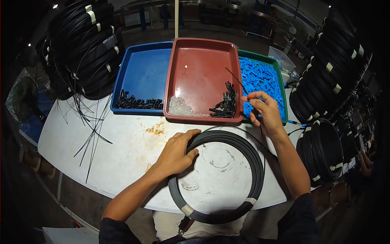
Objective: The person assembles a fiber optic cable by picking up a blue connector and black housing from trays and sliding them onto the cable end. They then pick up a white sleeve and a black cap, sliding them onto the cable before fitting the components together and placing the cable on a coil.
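Observation:
A coil of thin black cable point(256, 166), bound with pale tape, lies at the table's front edge and overhangs it slightly. My left hand point(174, 152) is closed around the coil's upper left side, thumb on the inside. Raised over the right edge of the red tray, my right hand point(265, 110) pinches the loose cable end point(234, 76), whose tip points up and left. A single strand runs from the coil's top towards this hand. My palm and fingers partly hide the pinched spot.
A blue tray point(148, 57) holds short black parts. The red tray point(203, 55) holds small clear pieces and black parts. A green tray point(283, 81) holds many blue pieces. Stacks of cable coils point(87, 49) rise at left and right point(325, 77). Loose strands point(94, 134) trail across the white table point(126, 162).

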The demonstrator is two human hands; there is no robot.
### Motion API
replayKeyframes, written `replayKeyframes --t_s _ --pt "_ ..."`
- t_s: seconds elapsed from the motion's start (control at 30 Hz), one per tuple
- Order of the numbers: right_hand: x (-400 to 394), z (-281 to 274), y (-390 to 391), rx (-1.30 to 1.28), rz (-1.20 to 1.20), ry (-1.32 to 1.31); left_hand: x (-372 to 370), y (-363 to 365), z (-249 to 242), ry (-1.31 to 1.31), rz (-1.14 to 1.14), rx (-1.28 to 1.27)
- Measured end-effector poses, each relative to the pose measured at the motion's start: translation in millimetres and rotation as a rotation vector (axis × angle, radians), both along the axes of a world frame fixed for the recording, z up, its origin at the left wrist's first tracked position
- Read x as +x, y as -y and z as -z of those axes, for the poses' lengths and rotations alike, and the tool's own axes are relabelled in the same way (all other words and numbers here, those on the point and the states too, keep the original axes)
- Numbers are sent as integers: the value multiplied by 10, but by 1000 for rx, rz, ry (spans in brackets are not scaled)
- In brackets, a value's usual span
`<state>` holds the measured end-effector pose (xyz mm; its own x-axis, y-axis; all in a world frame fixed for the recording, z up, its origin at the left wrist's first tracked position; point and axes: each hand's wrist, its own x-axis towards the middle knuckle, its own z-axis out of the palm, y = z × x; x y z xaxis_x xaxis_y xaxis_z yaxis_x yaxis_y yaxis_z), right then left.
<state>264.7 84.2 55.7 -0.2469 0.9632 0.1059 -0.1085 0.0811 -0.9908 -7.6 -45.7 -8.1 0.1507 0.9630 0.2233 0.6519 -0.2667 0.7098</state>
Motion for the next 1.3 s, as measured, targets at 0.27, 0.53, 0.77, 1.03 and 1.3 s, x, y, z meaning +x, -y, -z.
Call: replayKeyframes --t_s 0.27,0.53,0.77,1.03,1.3 --pt "-679 248 -345 304 40 442 -119 171 101 42 26 5" --pt "-1116 157 -236 492 -26 858 -136 264 86 78 29 14" --pt "-1368 356 107 618 -103 607 -230 495 29 48 -8 -31" --pt "-1567 536 121 678 -186 458 -546 448 -75 9 29 -65" --pt "-1536 529 129 655 -235 408 -1495 -84 -328 -313 -374 7"
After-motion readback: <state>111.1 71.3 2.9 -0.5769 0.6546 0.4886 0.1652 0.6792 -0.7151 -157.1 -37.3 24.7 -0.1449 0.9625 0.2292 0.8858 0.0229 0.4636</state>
